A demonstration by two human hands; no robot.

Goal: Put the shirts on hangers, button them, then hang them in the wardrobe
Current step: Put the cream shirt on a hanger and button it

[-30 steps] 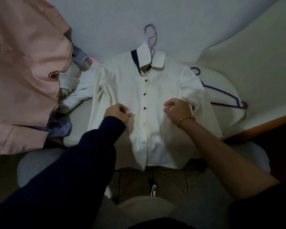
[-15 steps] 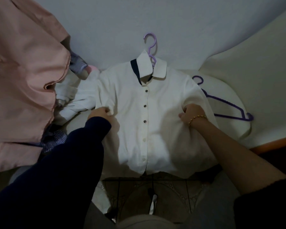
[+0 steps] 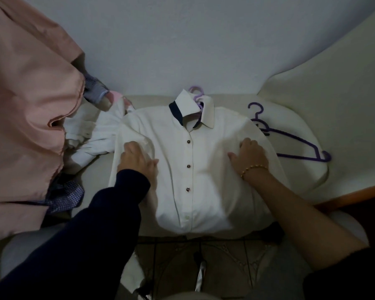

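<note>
Left fingers: those of the left hand [image 3: 139, 161] lay stretched out [image 3: 131, 148], palm down on the folded-in sleeve. They pressed the cloth and gripped nothing.
Right fingers: on the right hand [image 3: 250, 156] the thumb was spread and the knuckles bent [image 3: 246, 144]. I could not tell whether the tips pinched a fold or only pressed.
Shirt: the white shirt [image 3: 188, 208] lay front up on a pale padded surface [image 3: 307, 174], its hem hanging over the near edge. The placket was closed down the dark buttons [image 3: 188, 165]; the collar stood open.
Hanger: only the hook of the lilac hanger [image 3: 196, 94] showed above the collar, so the shirt was already on it.
Handling (judged): light, soft and limp. It would sag and crease if lifted by the body, and the cloth could slide off the hanger's shoulders.
Hold point (judged): take the hook at the collar and steady the lower front with the other hand.
Surroundings: a spare purple hanger [image 3: 294, 144] just beside the right shoulder. A crumpled white garment [image 3: 91, 135] at the left, and a pink garment [image 3: 26, 105] beyond it.
</note>
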